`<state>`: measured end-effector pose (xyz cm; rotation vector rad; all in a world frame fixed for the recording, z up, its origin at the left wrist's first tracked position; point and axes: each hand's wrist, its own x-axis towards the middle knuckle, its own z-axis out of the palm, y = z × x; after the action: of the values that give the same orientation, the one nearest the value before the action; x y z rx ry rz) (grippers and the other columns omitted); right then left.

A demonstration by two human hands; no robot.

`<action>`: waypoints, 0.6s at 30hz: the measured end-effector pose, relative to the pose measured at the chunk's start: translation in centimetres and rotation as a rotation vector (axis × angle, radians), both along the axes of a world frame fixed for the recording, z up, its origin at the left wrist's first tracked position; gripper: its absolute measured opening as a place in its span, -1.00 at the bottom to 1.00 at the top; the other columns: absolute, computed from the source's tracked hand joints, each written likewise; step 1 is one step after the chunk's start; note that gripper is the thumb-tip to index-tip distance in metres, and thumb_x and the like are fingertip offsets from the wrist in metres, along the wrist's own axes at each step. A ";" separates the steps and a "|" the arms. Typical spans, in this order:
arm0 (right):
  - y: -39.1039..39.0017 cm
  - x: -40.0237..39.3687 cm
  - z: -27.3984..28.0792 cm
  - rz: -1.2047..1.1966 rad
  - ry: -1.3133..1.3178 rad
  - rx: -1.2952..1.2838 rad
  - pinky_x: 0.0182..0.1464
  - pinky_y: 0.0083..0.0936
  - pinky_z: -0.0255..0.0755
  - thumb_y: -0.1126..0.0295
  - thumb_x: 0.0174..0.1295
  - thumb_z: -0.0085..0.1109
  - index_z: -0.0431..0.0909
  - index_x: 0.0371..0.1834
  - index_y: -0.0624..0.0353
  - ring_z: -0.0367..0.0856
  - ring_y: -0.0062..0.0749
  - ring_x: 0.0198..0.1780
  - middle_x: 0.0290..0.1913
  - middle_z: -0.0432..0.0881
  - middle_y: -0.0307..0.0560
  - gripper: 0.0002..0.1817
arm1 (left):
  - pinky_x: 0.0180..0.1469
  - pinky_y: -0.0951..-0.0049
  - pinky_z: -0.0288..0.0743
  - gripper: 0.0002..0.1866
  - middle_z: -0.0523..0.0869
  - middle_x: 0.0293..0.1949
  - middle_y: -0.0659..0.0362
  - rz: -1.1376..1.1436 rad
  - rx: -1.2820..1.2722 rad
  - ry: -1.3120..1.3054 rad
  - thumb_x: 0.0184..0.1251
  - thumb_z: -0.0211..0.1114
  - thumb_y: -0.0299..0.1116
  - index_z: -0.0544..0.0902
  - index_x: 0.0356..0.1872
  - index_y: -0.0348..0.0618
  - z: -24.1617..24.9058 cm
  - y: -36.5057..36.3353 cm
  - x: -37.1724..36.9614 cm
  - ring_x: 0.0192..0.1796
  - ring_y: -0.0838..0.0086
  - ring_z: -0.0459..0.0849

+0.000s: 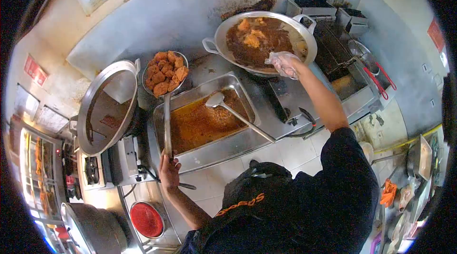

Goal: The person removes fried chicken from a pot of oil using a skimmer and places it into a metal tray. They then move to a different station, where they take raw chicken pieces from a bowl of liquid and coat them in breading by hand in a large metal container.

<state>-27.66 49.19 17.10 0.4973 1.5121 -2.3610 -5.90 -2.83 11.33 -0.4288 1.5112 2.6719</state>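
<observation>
My left hand [169, 173] is wrapped round the long metal handle of a skimmer [167, 121]. The skimmer's round bowl is heaped with browned fried chicken pieces [164, 71], beside the oil tray. My right hand [284, 65], in a clear plastic glove, is over the near right rim of a large two-handled wok [219, 35]. Its fingers reach loosely toward the oil, and I see nothing in them. Lighter battered pieces [254, 39] float in the dark, bubbling oil.
A rectangular metal tray [253, 111] of brownish oil stands in front, with a long-handled ladle [238, 117] lying across it. Another large wok [85, 121] of dark oil is at left. Right are fryers with red-handled baskets [378, 83]. A red-topped round container [146, 219] sits low at left.
</observation>
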 end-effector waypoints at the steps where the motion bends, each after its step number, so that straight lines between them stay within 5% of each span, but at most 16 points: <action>1: 0.6 0.2 -0.5 -0.002 -0.002 0.005 -0.79 -0.74 0.31 0.38 0.22 -0.05 0.40 -0.49 0.14 0.37 -0.60 -0.72 -0.50 0.53 -0.15 -0.85 | -0.35 0.63 0.36 -0.62 0.57 -0.19 0.23 -0.004 -0.001 0.004 0.34 0.03 -0.25 0.34 0.16 -0.07 -0.1 0.0 0.0 -0.33 0.63 0.48; 3: 1.3 0.4 -0.9 -0.001 0.111 -0.169 -0.74 -0.74 0.36 0.40 0.23 -0.06 0.42 -0.41 0.17 0.40 -0.60 -0.69 -0.44 0.54 -0.14 -0.88 | -0.35 0.62 0.36 -0.62 0.57 -0.19 0.22 -0.028 -0.018 0.021 0.34 0.03 -0.26 0.34 0.16 -0.05 -0.1 -0.1 -0.2 -0.33 0.62 0.47; 6: 1.7 0.1 -0.9 0.010 0.077 0.010 -0.69 -0.74 0.37 0.43 0.23 -0.08 0.46 -0.36 0.16 0.42 -0.59 -0.66 -0.42 0.55 -0.14 -0.89 | -0.35 0.62 0.36 -0.61 0.57 -0.21 0.22 -0.046 0.065 0.018 0.34 0.04 -0.27 0.33 0.16 -0.04 -0.3 -0.3 -0.2 -0.34 0.62 0.47; 10: 1.7 -0.5 -1.2 0.161 0.226 -0.133 -0.69 -0.74 0.35 0.44 0.22 -0.07 0.47 -0.33 0.14 0.43 -0.60 -0.63 -0.40 0.56 -0.14 -0.90 | -0.36 0.61 0.37 -0.61 0.58 -0.22 0.22 -0.027 0.042 0.009 0.32 0.06 -0.28 0.33 0.16 -0.05 -0.1 -0.2 -0.4 -0.36 0.62 0.48; 12: 0.6 0.2 -1.9 -0.017 0.217 0.030 -0.69 -0.73 0.34 0.45 0.21 -0.07 0.48 -0.34 0.12 0.40 -0.62 -0.64 -0.37 0.56 -0.14 -0.90 | -0.36 0.60 0.37 -0.61 0.58 -0.21 0.22 -0.021 0.038 0.010 0.32 0.06 -0.27 0.34 0.15 -0.05 0.0 -0.1 -0.3 -0.36 0.62 0.48; 14: -0.1 2.2 -0.1 0.093 0.110 -0.209 -0.67 -0.73 0.34 0.46 0.18 -0.04 0.47 -0.36 0.13 0.43 -0.62 -0.61 -0.36 0.57 -0.14 -0.92 | -0.35 0.59 0.38 -0.62 0.59 -0.21 0.22 -0.015 0.031 0.019 0.32 0.06 -0.27 0.34 0.14 -0.05 0.3 0.0 -0.2 -0.36 0.62 0.48; 16: -1.4 4.0 0.7 0.077 0.268 0.160 -0.66 -0.66 0.31 0.37 0.15 -0.02 0.45 -0.27 0.17 0.39 -0.58 -0.62 -0.51 0.48 -0.23 -0.85 | -0.34 0.60 0.38 -0.61 0.59 -0.20 0.20 -0.030 -0.002 0.010 0.32 0.06 -0.26 0.34 0.15 -0.06 0.5 -0.1 -0.1 -0.36 0.62 0.49; 18: -0.6 4.9 -0.8 0.107 0.255 0.054 -0.67 -0.64 0.30 0.37 0.16 -0.02 0.43 -0.25 0.15 0.40 -0.57 -0.63 -0.50 0.48 -0.23 -0.85 | -0.34 0.59 0.38 -0.61 0.59 -0.20 0.20 -0.044 0.000 0.021 0.32 0.06 -0.25 0.34 0.15 -0.06 0.5 -0.3 -0.2 -0.35 0.62 0.49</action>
<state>-22.75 48.62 16.33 0.1240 1.6676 -2.3766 -6.11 -3.09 11.79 -0.3647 1.5084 2.6512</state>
